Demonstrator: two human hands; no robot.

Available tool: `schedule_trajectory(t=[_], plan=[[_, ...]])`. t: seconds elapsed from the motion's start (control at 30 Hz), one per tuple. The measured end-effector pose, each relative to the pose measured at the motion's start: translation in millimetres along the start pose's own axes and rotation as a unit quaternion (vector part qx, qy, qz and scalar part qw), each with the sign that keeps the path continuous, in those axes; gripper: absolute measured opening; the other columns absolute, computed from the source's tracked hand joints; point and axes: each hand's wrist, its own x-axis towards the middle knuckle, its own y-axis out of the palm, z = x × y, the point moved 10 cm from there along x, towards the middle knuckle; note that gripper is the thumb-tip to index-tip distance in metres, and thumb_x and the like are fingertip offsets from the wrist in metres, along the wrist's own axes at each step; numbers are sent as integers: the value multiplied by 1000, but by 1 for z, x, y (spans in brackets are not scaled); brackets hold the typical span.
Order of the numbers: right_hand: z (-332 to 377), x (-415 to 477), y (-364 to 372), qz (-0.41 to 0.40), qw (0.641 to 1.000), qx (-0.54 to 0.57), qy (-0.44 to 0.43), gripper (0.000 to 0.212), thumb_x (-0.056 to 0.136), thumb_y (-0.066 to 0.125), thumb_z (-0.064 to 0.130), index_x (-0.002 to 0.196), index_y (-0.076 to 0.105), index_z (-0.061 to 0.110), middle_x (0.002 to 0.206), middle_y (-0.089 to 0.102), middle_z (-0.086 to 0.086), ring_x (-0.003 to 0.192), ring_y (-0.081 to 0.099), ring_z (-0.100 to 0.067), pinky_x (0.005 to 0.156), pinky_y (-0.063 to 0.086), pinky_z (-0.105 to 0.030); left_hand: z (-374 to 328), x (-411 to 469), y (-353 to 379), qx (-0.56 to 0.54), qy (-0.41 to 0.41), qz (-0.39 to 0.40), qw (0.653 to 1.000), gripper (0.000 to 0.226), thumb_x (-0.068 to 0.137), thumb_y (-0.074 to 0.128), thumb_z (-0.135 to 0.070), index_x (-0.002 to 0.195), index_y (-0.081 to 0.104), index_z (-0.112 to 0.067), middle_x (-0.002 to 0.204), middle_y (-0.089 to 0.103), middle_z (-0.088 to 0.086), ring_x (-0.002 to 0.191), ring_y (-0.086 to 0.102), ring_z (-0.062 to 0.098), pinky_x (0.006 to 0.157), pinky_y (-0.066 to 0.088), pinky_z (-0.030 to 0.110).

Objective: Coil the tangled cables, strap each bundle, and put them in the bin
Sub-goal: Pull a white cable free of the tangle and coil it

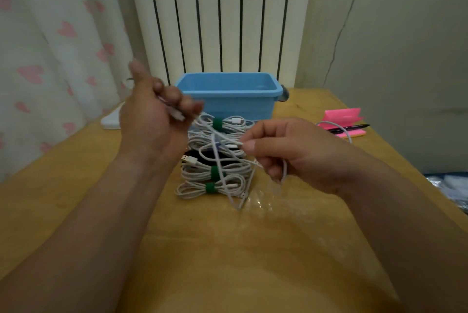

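While both grips hold one loose white cable (238, 207) above the bench (228, 249), its slack hangs uncoiled between them.
The left grip (154, 115), raised, curls round the plug end. The right grip (283, 153) pinches the cable lower and nearer the right edge, more cord trailing through its fingers. The held stretch slants from left-high to right-low; the loop's long axis drops to the bench beside the strapped bundles (192, 190), which lead to the blue bin (228, 105) at the far edge. The right grip is nearer the slack, so winding likely falls to it.

Home room: heart-print curtain (50, 42), radiator (217, 14), wooden table (76, 186).
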Motion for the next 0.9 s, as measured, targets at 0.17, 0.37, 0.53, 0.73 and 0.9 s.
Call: schedule_trajectory(t=[0.17, 0.37, 0.53, 0.73, 0.9], plan=[[25, -5, -18, -19, 987, 134, -85, 23, 88, 67, 7, 111, 66, 8, 76, 64, -4, 69, 66, -22, 71, 57, -35, -17, -7, 8, 284, 107, 19, 953, 55, 102, 38, -75, 81, 47, -26, 67, 37, -6, 56, 31, 11, 50, 25, 30], [41, -8, -24, -86, 972, 143, -164, 10, 103, 61, 9, 112, 62, 13, 83, 68, -9, 52, 53, -18, 56, 48, -35, 39, -44, 59, 546, 66, 250, 797, 51, 98, 32, -72, 104, 66, -34, 93, 71, -10, 82, 64, -7, 64, 47, 9], [42, -12, -47, -184, 960, 85, -191, 14, 100, 69, 23, 111, 65, 15, 71, 65, -3, 53, 53, -17, 56, 48, -35, 52, -56, 66, 502, 11, 337, 796, 37, 106, 50, -51, 94, 69, -21, 70, 59, -2, 64, 54, 10, 61, 48, 21], [28, -8, -32, -122, 982, -72, -124, 15, 99, 69, 30, 102, 70, 15, 84, 76, -1, 81, 72, -11, 78, 54, -20, 27, -29, 48, 279, 7, 219, 935, 27, 113, 46, -35, 109, 62, -14, 67, 54, 1, 64, 62, 21, 64, 54, 33], [30, -8, -16, -138, 978, -57, -144, 10, 104, 65, 19, 106, 74, 16, 86, 77, -6, 75, 75, -20, 73, 62, -32, 26, -29, 45, 288, 10, 185, 939, 41, 107, 49, -56, 112, 63, -17, 70, 52, 0, 69, 57, 20, 65, 51, 30]])
